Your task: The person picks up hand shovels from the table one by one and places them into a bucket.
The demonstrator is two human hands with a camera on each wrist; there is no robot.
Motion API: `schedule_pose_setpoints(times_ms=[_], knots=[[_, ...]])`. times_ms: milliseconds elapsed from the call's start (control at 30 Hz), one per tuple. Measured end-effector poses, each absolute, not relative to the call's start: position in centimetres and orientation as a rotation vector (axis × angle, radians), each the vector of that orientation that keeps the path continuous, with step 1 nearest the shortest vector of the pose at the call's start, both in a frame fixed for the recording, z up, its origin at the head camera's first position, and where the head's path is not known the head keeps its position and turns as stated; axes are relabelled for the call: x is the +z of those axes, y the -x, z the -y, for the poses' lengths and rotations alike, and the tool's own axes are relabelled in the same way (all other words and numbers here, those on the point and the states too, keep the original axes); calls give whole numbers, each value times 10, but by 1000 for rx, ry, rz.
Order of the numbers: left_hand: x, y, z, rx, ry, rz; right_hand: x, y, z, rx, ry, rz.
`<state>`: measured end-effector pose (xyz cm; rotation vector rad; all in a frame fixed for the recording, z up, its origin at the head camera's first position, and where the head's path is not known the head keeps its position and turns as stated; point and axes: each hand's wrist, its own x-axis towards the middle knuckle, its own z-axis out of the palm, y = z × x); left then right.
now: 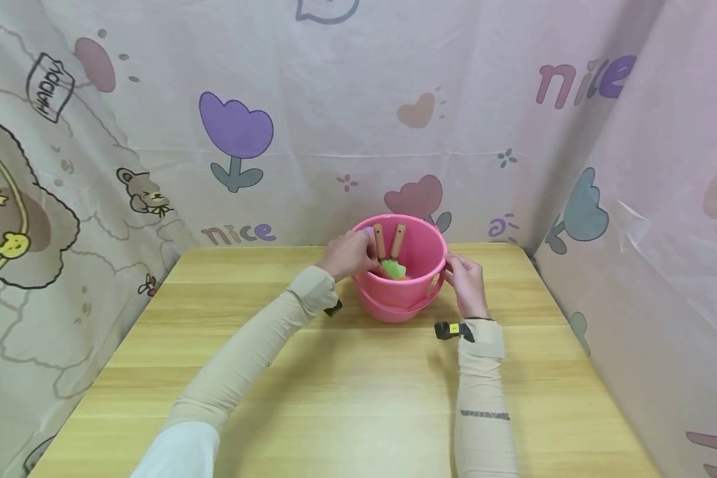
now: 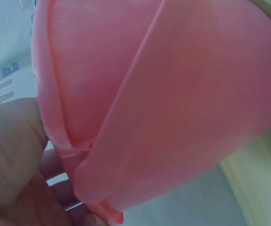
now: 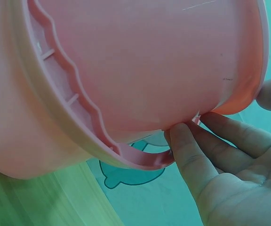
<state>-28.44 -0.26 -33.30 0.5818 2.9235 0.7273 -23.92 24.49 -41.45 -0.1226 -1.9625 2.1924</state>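
Observation:
A pink bucket (image 1: 388, 292) stands upright on the table toward the back, its pink handle (image 3: 147, 160) hanging down across the front. My left hand (image 1: 349, 254) grips the left rim, some fingers reaching over the edge. In the left wrist view the thumb side of that hand lies along the rim, its other fingers beside the handle joint. On the right side my right hand (image 1: 467, 282) holds the rim near the other handle joint, thumb at the edge and fingertips against the outer wall. Inside are two tools with wooden handles (image 1: 398, 240) and green heads (image 1: 394, 268).
Beneath the bucket is a wood-grain table (image 1: 346, 398). A printed curtain (image 1: 334, 119) hangs close behind it and along both sides. Something purple (image 1: 368, 231) shows at the bucket's left inner edge, partly hidden by the left hand.

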Motion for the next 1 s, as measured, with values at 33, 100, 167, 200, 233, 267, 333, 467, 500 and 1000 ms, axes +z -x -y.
schedule_pose_setpoints(times_ms=[33,100,167,200,233,267,333,467,500,1000], knots=[[-334,285,3,741,-579,-2930,-415,240,-245,2193,122,1967],[-338,285,4,772,-572,-2944,-416,241,-245,2193,121,1980],[-342,284,6,803,-574,-2964,-418,242,-245,2190,123,1991],[-344,283,8,823,-579,-2971,-419,242,-246,2189,125,1994],[-347,282,9,863,-588,-2972,-420,242,-246,2187,126,1993],[-350,281,11,899,-603,-2972,-421,243,-246,2186,127,1990],[-355,277,17,988,-650,-2967,-423,243,-246,2186,128,1977],[-362,262,36,1217,-706,-2938,-426,245,-245,2186,126,1968],[-365,257,43,1271,-704,-2942,-427,245,-246,2188,125,1971],[-432,164,121,1230,-335,-3166,-430,228,-278,2076,258,2017]])
